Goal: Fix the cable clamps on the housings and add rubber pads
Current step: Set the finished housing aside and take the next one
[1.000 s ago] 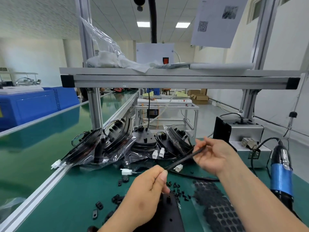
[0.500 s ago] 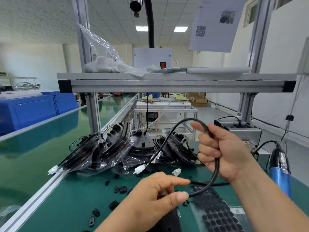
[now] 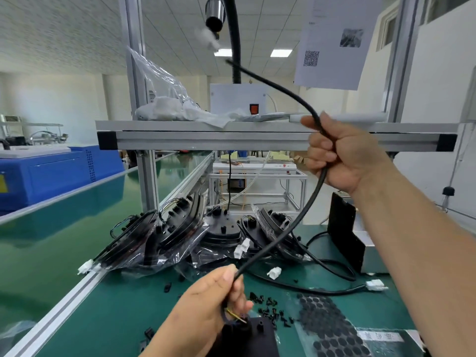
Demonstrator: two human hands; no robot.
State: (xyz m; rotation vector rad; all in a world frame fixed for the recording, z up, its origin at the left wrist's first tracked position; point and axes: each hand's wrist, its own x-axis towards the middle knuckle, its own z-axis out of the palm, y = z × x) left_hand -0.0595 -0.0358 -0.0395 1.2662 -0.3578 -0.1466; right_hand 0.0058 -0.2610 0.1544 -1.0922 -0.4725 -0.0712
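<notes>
A long black cable (image 3: 291, 228) arcs up from a black housing (image 3: 255, 338) at the bottom of the view. My left hand (image 3: 206, 305) pinches the cable low down, just above the housing. My right hand (image 3: 340, 153) is raised in front of the shelf and is closed around the cable higher up, and the free end whips up toward the ceiling. Several small black cable clamps (image 3: 268, 305) lie scattered on the green mat. A sheet of black round rubber pads (image 3: 332, 328) lies to the right of the housing.
Several bagged black housings (image 3: 164, 240) with white connectors lean against the frame at the back. An aluminium shelf (image 3: 231, 140) crosses overhead. A black box (image 3: 345, 233) stands at the right, with another cable and white connector (image 3: 376, 284) on the mat. A blue machine (image 3: 51, 171) sits far left.
My right hand has risen from table height to shelf height, pulling the cable out long and upward. My left hand has shifted its pinch to the cable near the housing.
</notes>
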